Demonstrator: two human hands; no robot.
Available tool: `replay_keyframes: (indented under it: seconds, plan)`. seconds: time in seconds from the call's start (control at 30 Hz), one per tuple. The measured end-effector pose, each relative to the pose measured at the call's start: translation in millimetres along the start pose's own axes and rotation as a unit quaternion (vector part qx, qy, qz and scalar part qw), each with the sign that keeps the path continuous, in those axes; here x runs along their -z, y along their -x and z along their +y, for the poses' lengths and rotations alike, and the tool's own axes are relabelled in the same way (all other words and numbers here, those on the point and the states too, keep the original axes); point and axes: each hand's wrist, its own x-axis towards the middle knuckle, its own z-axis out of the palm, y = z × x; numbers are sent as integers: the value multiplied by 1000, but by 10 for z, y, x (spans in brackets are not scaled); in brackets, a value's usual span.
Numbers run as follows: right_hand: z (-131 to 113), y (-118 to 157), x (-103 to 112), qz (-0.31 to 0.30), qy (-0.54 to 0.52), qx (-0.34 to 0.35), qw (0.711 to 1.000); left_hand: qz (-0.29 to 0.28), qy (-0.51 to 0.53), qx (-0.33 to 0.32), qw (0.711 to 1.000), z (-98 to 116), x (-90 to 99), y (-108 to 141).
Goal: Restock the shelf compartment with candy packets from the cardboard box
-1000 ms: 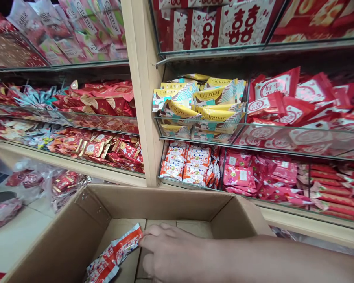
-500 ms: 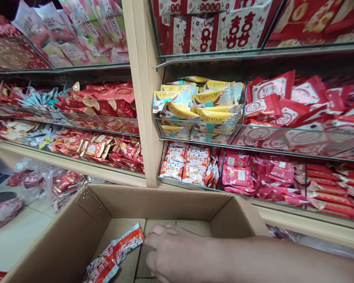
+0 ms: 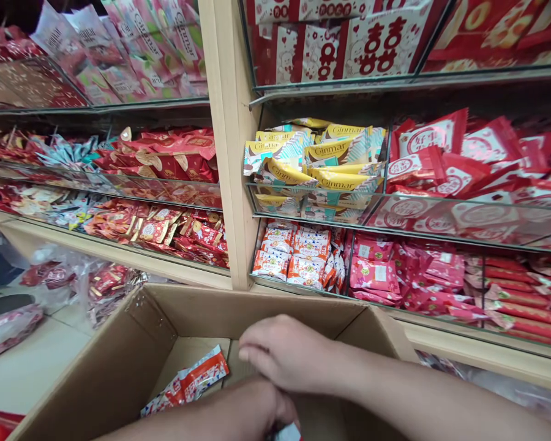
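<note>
The left hand [image 3: 265, 403] holds a white plastic packet [image 3: 288, 433], best lightly; the right hand [image 3: 285, 354] curls, any contents hidden.

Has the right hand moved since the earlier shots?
Yes. Judged against the cardboard box, the right hand has shifted up in the view and slightly right; it now overlaps the far wall, having been below it.

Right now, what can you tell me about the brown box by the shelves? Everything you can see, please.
The box is plain brown and looks like cardboard. It is open-topped and stands before the wooden shelving; whether they touch is unclear. Pale flecks mark its far left corner, and a seam crosses its floor. Wrapped packets lie inside. Bare forearms hide part of the interior, and the near side is out of view.
</note>
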Motion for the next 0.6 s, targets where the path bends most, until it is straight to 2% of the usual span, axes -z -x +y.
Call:
replay_keyframes:
  seconds: [0.07, 0.13, 0.17, 0.2, 0.27, 0.43, 0.53, 0.6]
  plan:
    - [46, -39, 114, 79, -166, -62, 981, 16, 54, 8, 998, 139, 261, -17]
    - [84, -71, 186, 134, -325, -107, 930, 88, 192, -14, 977, 285, 499, -29]
    - [95, -82, 203, 153, -381, -126, 903, 149, 247, -23, 957, 345, 591, -32]
    - [101, -88, 208, 164, -417, -140, 883, 184, 287, -18, 940, 391, 657, -34]
    - [102, -90, 196, 174, -445, -156, 864, 239, 346, -12, 907, 435, 715, -35]
    - [103, -78, 173, 163, -489, -142, 845, 281, 409, -25, 868, 410, 645, -27]
    - [112, -68, 217, 164, -452, -119, 869, 313, 392, -51, 864, 432, 641, -6]
    - [115, -51, 249, 153, -414, -101, 892, 333, 353, -66, 872, 464, 661, 7]
